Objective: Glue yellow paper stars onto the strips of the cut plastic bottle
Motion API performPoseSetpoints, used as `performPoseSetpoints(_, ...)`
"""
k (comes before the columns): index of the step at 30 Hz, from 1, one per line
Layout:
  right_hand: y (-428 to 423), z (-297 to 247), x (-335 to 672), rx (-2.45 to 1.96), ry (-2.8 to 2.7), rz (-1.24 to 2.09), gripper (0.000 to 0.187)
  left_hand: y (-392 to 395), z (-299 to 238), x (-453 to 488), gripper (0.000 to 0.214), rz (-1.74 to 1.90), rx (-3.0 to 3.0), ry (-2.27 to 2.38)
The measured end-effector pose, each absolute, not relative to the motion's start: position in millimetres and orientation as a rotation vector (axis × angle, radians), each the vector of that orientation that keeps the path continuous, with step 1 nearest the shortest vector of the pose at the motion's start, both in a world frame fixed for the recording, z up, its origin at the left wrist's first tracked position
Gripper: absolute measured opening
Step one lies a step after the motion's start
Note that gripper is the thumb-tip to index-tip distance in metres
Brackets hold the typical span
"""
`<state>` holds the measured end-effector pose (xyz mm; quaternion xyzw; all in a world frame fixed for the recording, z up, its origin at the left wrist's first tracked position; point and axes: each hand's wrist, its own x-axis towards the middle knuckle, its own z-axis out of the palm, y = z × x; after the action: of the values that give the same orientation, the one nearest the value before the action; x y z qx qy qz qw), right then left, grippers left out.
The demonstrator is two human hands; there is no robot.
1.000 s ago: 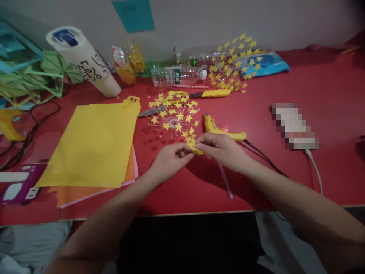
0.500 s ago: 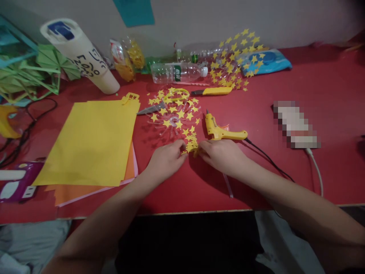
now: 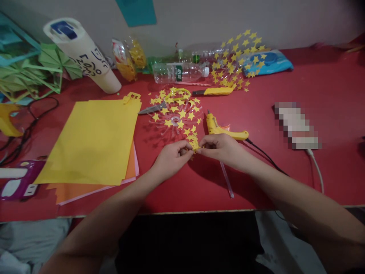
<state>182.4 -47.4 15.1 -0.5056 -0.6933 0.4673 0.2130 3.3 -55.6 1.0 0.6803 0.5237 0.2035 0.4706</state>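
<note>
My left hand [image 3: 171,156] and my right hand [image 3: 221,149] meet over the red table [image 3: 285,182], fingers pinched together on a small bunch of yellow paper stars [image 3: 194,144]. Just beyond them lies a clear plastic burst of cut strips [image 3: 174,122] with several yellow stars stuck on it. A yellow glue gun [image 3: 221,128] lies right behind my right hand, its black cord trailing to the right.
A stack of yellow and orange paper sheets [image 3: 97,140] lies at left. Scissors [image 3: 155,107], a yellow utility knife [image 3: 212,91], plastic bottles [image 3: 179,72], a second star-covered piece [image 3: 236,61], a white tube [image 3: 82,55] and green paper shapes [image 3: 25,72] stand behind. A glue stick [image 3: 226,179] lies near the front edge.
Both hands dipped toward the table half a second ago and have lifted slightly again, still pinching the stars between them. The view shifted a little.
</note>
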Motion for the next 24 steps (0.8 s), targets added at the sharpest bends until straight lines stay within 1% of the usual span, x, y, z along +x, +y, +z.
performPoseSetpoints(3, -48, 14, 181, -1.376, -1.924, 1.317, 0.015, -56, 4, 4, 0.008, 0.528, 1.628, 1.288)
performPoseSetpoints(8, -51, 13, 180, -1.366, -1.974, 1.296, 0.01, -56, 4, 4, 0.015, 0.566, 1.624, 1.209)
performPoseSetpoints(11, -51, 13, 180, -1.433, -2.019, 1.158, 0.011, -55, 3, 4, 0.017, 0.503, 1.781, 1.325)
performPoseSetpoints(14, -52, 12, 181, -1.46, -2.116, 0.886, 0.013, -55, 2, 2, 0.015, 0.401, 2.009, 1.495)
performPoseSetpoints(16, -54, 11, 182, -1.378, -2.218, 0.667, 0.014, -56, 2, 1, 0.013, 0.422, 2.037, 1.525)
performPoseSetpoints(18, -56, 8, 182, -1.249, -2.318, 0.396, 0.016, -57, 3, 1, 0.018, 0.493, 1.962, 1.493)
performPoseSetpoints(20, -58, 6, 182, -1.098, -2.391, 0.102, 0.02, -58, 6, 2, 0.012, 0.566, 1.831, 1.395)
performPoseSetpoints(22, -59, 6, 183, -0.958, -2.434, -0.149, 0.025, -59, 9, 3, 0.019, 0.615, 1.652, 1.27)
performPoseSetpoints(24, -59, 8, 184, -0.842, -2.468, -0.333, 0.026, -59, 12, 5, 0.025, 0.629, 1.475, 1.172)
